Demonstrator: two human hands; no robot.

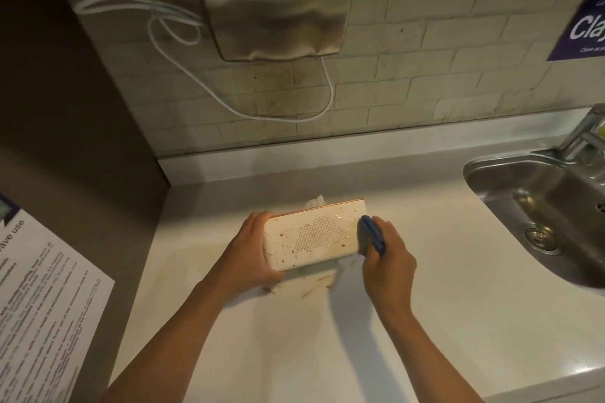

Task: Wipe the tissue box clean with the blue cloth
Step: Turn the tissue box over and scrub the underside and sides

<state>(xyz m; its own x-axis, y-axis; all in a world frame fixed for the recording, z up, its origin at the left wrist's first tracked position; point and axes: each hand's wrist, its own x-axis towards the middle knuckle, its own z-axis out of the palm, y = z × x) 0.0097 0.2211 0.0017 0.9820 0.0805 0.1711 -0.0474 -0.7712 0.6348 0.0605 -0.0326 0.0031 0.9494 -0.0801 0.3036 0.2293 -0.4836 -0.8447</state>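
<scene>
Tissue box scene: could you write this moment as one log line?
left hand: holds tissue box tilted | right hand: blue cloth at box's right end | face: brown spots remain

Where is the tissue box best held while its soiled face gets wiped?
Best by its left short end, coming from the left, much as the left hand grips the tissue box now. The box is tipped so its long speckled face looks up at the camera. An end grip probably leaves that whole face free for the blue cloth held by the right hand at the right end.
</scene>
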